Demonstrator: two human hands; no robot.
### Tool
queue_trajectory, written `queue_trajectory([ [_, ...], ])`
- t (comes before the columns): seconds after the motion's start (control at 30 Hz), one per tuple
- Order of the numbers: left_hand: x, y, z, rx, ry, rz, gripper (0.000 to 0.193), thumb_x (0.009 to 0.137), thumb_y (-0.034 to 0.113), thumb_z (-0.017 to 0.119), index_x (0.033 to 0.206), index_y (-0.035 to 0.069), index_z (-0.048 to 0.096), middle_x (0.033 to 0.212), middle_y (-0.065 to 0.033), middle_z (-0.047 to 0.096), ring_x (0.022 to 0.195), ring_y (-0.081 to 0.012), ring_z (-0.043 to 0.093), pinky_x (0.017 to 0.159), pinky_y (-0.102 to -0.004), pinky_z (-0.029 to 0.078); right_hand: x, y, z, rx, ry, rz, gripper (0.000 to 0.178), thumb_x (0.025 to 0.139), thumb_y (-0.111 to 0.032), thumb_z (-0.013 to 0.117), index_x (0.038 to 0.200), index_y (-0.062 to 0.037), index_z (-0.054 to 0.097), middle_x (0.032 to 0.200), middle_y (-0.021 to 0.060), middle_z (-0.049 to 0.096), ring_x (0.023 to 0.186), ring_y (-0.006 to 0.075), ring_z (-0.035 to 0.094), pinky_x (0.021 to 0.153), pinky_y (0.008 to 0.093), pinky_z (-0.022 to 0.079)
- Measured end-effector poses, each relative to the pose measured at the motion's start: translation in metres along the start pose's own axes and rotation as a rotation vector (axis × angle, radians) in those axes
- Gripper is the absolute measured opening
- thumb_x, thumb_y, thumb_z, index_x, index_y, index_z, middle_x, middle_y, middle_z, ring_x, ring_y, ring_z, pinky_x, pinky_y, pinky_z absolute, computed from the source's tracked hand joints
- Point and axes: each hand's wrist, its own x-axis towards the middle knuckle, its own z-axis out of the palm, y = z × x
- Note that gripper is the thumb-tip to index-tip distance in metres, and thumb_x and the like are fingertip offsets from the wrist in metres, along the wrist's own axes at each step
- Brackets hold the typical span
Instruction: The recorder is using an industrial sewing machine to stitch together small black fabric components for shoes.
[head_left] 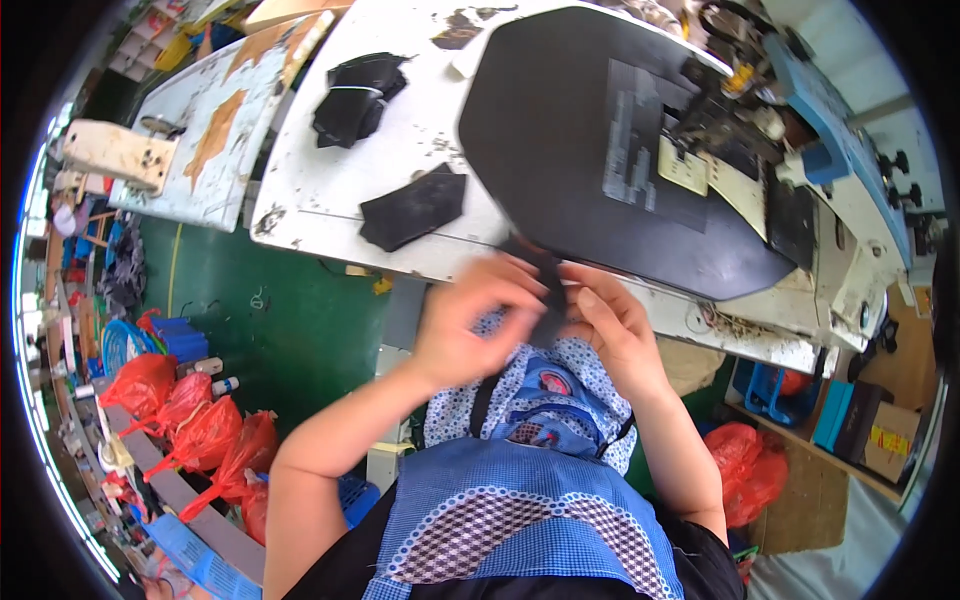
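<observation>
Red bags point(207, 438) and a green floor point(300, 335)

On the left, the bags sit in a row by a long grey board point(178, 465). A blue box point(183, 341) is near them. A yellow line point(176, 262) runs on the floor. On the right, a wooden shelf point(808, 443) holds a blue basket point(768, 398) and a brown cardboard box point(890, 442). More red bags point(742, 468) are just beside it

Green floor point(310, 320) with a yellow line point(175, 265) shows left of centre. A white desk point(305, 195) crosses the upper middle; a second, peeling desk point(250, 120) stands upper left. A wooden shelf point(795, 434) sits lower right; a bright light strip point(18, 320) curves down the left rim.
</observation>
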Motion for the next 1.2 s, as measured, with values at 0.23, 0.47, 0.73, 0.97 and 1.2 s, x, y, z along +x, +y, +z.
queue_trajectory([
  [0.23,0.024,-0.032,-0.05,0.834,0.098,-0.077,0.047,0.084,0.022,0.087,0.126,0.007,0.072,0.135,-0.0136,0.067,0.133,-0.035,0.058,0.116,-0.0482,0.041,0.026,0.011,-0.082,-1.3,0.483,-0.532,0.024,0.099,-0.01,0.072,0.12,0.0012,0.072,0.114,0.019,0.074,0.106,0.0291,0.07,0.098,0.036,0.05],
  [0.47,0.002,-0.072,-0.101,1.132,-0.065,0.041,0.039,0.093,0.025,0.081,0.128,0.007,0.072,0.131,-0.0113,0.07,0.125,-0.0335,0.064,0.107,-0.044,0.049,0.017,0.007,-0.033,-1.34,0.298,-0.68,0.021,0.097,-0.009,0.075,0.115,0.0009,0.072,0.116,0.0162,0.075,0.103,0.0277,0.073,0.091,0.0377,0.055],
  [0.73,0.014,-0.031,-0.083,0.397,0.324,-0.193,0.018,0.108,0.013,0.064,0.108,-0.004,0.07,0.101,-0.0089,0.066,0.079,-0.0169,0.061,0.07,-0.0293,0.049,0.114,0.03,0.074,-0.496,-0.132,-0.29,0.03,0.1,-0.015,0.077,0.126,-0.0003,0.069,0.115,0.0093,0.075,0.106,0.0151,0.072,0.094,0.0319,0.058],
  [0.97,-0.007,-0.005,-0.077,-0.237,0.403,-0.496,0.01,0.106,0.009,0.07,0.1,0.001,0.069,0.083,0.0091,0.059,0.074,-0.001,0.05,0.064,-0.0195,0.039,0.092,0.013,0.102,-0.591,-0.158,-0.312,0.027,0.1,-0.022,0.076,0.119,-0.0042,0.071,0.108,0.0083,0.073,0.1,0.0182,0.074,0.091,0.0331,0.059],
  [1.2,0.025,0.005,-0.112,0.712,0.549,-0.024,0.012,0.088,0.001,0.078,0.084,0.005,0.067,0.072,-0.0052,0.064,0.057,-0.0149,0.064,0.056,-0.0306,0.053,0.061,0.02,0.09,-0.694,0.059,-0.573,0.008,0.104,-0.005,0.065,0.109,0.0008,0.066,0.089,0.0047,0.066,0.072,0.0135,0.063,0.065,0.0278,0.051],
])
